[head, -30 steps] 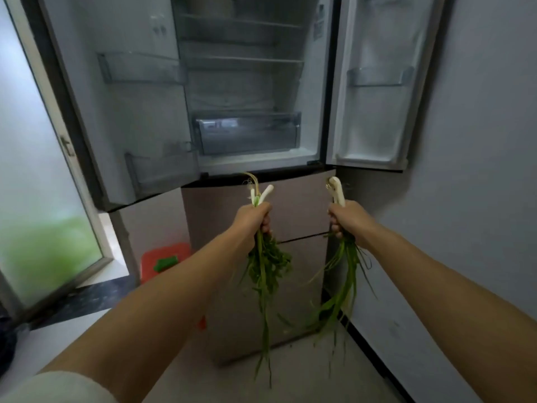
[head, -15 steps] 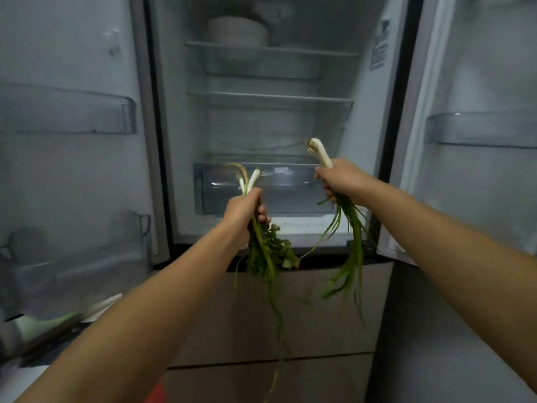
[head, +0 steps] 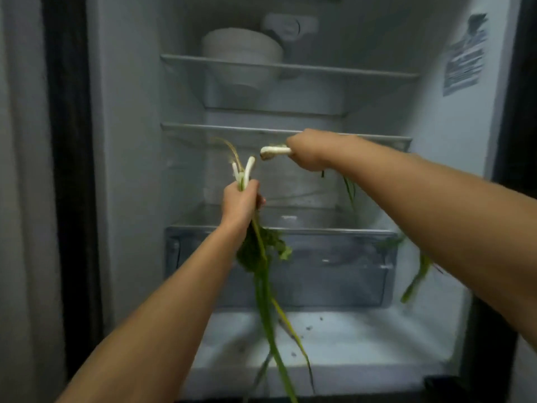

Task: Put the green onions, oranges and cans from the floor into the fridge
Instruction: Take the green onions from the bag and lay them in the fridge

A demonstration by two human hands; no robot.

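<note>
My left hand (head: 240,202) grips a bunch of green onions (head: 263,274) upright, white ends up and long leaves hanging in front of the crisper drawer (head: 334,269). My right hand (head: 311,149) holds a second bunch (head: 274,151) turned sideways, its white end pointing left just under the middle glass shelf (head: 203,128); its leaves (head: 418,274) trail down under my forearm. Both hands are inside the open fridge (head: 453,175). No oranges or cans show.
A white bowl (head: 242,53) stands on the top glass shelf (head: 334,69). The glass cover above the crisper drawer and the fridge floor (head: 363,335) below it carry only some dark crumbs. A sticker (head: 464,59) is on the right inner wall.
The view has closed in on the fridge interior. Both hands rose and reached inside; the right hand turned its bunch from upright to sideways, up near the middle shelf.
</note>
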